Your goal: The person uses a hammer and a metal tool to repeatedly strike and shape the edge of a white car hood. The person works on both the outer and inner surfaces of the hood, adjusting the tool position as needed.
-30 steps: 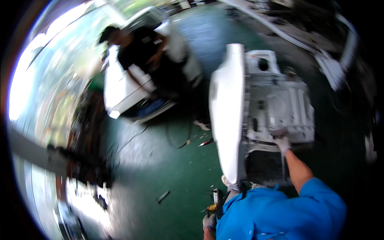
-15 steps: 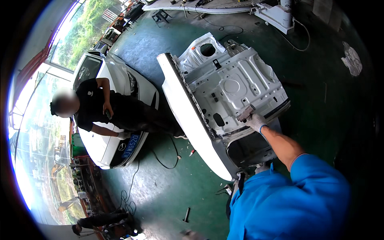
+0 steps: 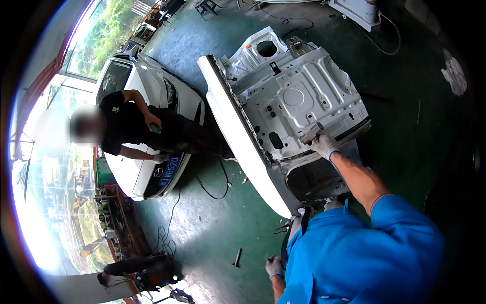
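My right hand [image 3: 325, 146], in a whitish work glove, is closed around a hammer [image 3: 311, 133] with a blocky metal head. Most of its handle is hidden by the hand. The hammer is over the near edge of a cut white car body section [image 3: 298, 101], whose grey inner panel has holes and a round stamped shape. Whether the head touches the metal, I cannot tell. My left hand [image 3: 274, 266], also gloved, hangs low beside my body over the floor. Its fingers look curled in, with nothing visible in them.
A person in black [image 3: 129, 121] stands left of the body section, beside a white car [image 3: 134, 172]. Cables [image 3: 225, 190] and a loose tool [image 3: 237, 257] lie on the green floor. Another person [image 3: 131, 268] is at the lower left. A white machine base [image 3: 357, 12] stands at the far right.
My left hand, a blur at the lower edge before, now shows clearly beside my body. The hammer stays near the same panel edge. The whole view has shifted slightly.
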`<state>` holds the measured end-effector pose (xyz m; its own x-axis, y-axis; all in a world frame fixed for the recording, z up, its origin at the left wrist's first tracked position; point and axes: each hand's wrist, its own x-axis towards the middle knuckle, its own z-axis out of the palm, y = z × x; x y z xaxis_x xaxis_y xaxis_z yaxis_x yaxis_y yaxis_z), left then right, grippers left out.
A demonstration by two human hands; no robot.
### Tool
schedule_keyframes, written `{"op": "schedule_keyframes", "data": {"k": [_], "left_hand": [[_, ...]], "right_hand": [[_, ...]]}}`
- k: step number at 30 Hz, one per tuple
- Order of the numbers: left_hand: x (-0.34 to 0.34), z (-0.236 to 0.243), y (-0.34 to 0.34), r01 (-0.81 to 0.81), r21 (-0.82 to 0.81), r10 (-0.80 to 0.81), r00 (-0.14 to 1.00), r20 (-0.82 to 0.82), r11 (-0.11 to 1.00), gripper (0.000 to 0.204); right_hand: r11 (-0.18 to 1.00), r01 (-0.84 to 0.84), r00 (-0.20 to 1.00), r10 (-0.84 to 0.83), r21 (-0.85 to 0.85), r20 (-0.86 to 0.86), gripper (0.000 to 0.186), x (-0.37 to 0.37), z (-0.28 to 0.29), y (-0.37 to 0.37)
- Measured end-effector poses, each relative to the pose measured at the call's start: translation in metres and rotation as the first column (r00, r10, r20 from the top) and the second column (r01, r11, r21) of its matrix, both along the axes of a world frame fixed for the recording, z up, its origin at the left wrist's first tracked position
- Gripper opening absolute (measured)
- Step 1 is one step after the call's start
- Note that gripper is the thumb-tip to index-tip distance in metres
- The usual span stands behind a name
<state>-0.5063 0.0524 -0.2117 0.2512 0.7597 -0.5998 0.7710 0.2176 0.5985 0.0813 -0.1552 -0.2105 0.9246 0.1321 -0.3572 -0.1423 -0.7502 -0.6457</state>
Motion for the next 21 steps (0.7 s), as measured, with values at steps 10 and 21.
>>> {"op": "schedule_keyframes", "data": {"k": [10, 21], "left_hand": [[-0.086, -0.061, -0.037, 0.192, -0.144, -0.212, 0.966, -0.145, 0.971, 0.026], [-0.006, -0.087, 0.077, 0.066, -0.081, -0.060, 0.995, 0.074, 0.995, 0.026]], "right_hand": [[1.000, -0.010, 1.000, 0.010, -0.010, 0.014, 0.041, 0.002, -0.005, 0.010], [0.990, 0.105, 0.994, -0.104, 0.095, -0.017, 0.027, -0.009, -0.006, 0.025]]}}
